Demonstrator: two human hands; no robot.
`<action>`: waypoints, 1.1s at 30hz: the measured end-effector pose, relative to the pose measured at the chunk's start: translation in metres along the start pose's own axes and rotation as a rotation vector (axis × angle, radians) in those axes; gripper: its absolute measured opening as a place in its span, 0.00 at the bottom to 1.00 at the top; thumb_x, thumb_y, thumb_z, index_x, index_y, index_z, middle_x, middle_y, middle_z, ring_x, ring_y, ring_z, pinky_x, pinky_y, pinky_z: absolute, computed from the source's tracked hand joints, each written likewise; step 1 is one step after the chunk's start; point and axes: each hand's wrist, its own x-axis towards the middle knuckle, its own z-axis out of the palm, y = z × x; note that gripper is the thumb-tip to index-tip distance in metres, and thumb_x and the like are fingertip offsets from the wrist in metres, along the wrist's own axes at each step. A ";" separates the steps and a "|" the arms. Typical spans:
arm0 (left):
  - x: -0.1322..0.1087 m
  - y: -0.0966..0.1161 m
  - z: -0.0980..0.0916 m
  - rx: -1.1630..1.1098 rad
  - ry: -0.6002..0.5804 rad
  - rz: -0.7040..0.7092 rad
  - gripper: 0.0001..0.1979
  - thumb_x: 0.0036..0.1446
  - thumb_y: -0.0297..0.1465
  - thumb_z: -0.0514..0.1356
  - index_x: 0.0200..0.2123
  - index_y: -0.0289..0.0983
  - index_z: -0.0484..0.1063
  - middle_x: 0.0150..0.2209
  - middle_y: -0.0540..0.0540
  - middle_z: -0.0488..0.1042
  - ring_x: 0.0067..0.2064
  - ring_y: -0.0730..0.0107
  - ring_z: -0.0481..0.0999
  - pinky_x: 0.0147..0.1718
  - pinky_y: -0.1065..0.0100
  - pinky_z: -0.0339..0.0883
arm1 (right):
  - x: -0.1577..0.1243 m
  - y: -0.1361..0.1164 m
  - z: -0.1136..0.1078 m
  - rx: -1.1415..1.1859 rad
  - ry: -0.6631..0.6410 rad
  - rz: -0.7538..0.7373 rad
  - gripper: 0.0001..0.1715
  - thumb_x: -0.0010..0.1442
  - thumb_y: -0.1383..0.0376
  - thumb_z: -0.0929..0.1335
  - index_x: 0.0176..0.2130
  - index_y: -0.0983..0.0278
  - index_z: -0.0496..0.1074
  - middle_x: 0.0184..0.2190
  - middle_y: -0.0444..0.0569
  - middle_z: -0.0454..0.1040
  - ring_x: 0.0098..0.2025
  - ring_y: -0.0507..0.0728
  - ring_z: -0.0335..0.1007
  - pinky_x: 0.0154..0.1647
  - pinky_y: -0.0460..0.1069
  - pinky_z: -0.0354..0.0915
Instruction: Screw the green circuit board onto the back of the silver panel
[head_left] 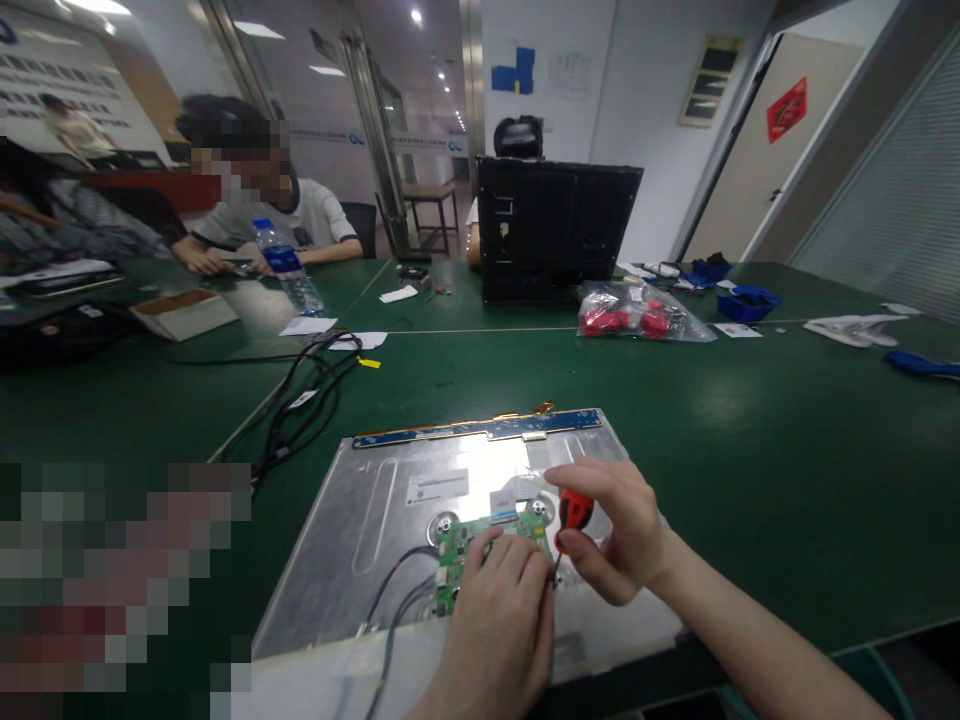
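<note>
A silver metal display panel lies back-up on the green table, with a blue strip along its far edge. A small green circuit board is mounted near its front, with grey cables running from it. My right hand grips a short screwdriver with a red handle, tip down at the board's right edge. My left hand rests palm down on the board, fingers curled together and pressing on it.
Black cables snake left of the panel. A black monitor back stands upright further away, a clear bag of red parts beside it. A water bottle, a cardboard box and a seated person are at the left.
</note>
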 end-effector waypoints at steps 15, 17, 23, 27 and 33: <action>0.000 0.000 0.001 -0.001 0.012 0.005 0.09 0.60 0.21 0.51 0.35 0.39 0.67 0.35 0.47 0.74 0.39 0.59 0.72 0.51 0.53 0.60 | 0.000 -0.001 0.000 -0.074 0.029 0.008 0.22 0.56 0.69 0.63 0.51 0.65 0.66 0.22 0.40 0.65 0.20 0.52 0.61 0.20 0.47 0.57; 0.001 0.001 0.001 -0.003 0.018 0.005 0.09 0.60 0.21 0.51 0.35 0.39 0.67 0.35 0.47 0.74 0.39 0.59 0.72 0.51 0.54 0.59 | -0.001 0.000 0.002 -0.078 0.034 0.002 0.20 0.57 0.69 0.64 0.51 0.65 0.67 0.21 0.39 0.64 0.19 0.51 0.59 0.19 0.47 0.56; 0.000 0.000 0.002 -0.009 0.019 -0.005 0.08 0.60 0.21 0.52 0.35 0.39 0.67 0.36 0.47 0.75 0.40 0.59 0.72 0.52 0.54 0.59 | -0.005 0.003 0.004 -0.069 0.010 -0.004 0.18 0.61 0.66 0.65 0.51 0.65 0.66 0.21 0.39 0.64 0.19 0.51 0.58 0.20 0.47 0.55; 0.000 0.000 0.002 -0.010 0.011 -0.009 0.09 0.60 0.21 0.51 0.35 0.39 0.68 0.35 0.47 0.74 0.39 0.59 0.72 0.52 0.53 0.59 | -0.003 0.003 0.001 -0.002 -0.019 -0.009 0.19 0.62 0.64 0.63 0.52 0.66 0.66 0.22 0.41 0.65 0.20 0.52 0.60 0.21 0.48 0.57; -0.001 -0.001 0.001 -0.020 -0.024 -0.016 0.09 0.61 0.21 0.51 0.35 0.39 0.68 0.35 0.47 0.73 0.40 0.59 0.71 0.52 0.52 0.57 | 0.001 -0.001 -0.005 0.018 -0.040 0.015 0.22 0.58 0.68 0.60 0.51 0.67 0.67 0.25 0.44 0.68 0.23 0.54 0.64 0.23 0.49 0.61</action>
